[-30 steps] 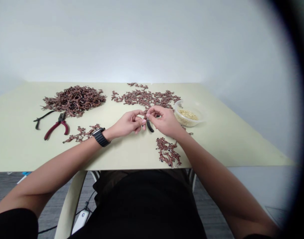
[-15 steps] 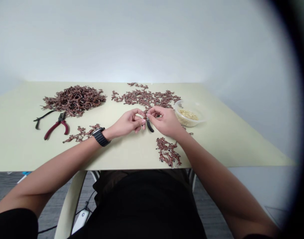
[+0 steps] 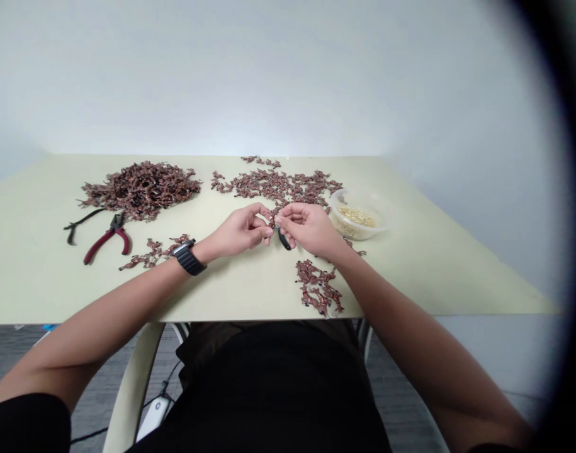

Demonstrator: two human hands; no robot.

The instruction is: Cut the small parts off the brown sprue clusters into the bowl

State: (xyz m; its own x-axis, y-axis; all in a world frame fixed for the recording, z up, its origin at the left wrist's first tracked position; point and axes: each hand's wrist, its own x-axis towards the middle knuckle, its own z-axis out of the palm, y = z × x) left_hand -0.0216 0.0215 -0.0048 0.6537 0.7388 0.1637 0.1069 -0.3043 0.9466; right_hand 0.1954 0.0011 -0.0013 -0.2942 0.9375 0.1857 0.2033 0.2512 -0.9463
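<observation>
My left hand (image 3: 252,228) is closed in a pinch on a small brown figure (image 3: 272,220), a shiny piece like those heaped on the table. Right beside it, my right hand (image 3: 305,228) pinches at the same spot with thumb and forefinger. Whatever sits between those right fingertips is too small to make out. Under the two hands a black curved handle (image 3: 284,240) lies on the table; the rest of that tool is hidden. Behind the hands spreads a loose group of brown figures (image 3: 273,185).
A clear plastic bowl (image 3: 384,221) of small gold-coloured pieces stands right of my right hand. Left are a large heap of brown figures (image 3: 141,187), red-handled pliers (image 3: 99,245) and a black-handled tool (image 3: 82,221). Smaller groups lie near my left wrist (image 3: 150,255) and front edge (image 3: 318,289).
My right hand has shifted slightly left and its fingers have curled in closer to the figure. My left hand has moved a little left and stays pinched.
</observation>
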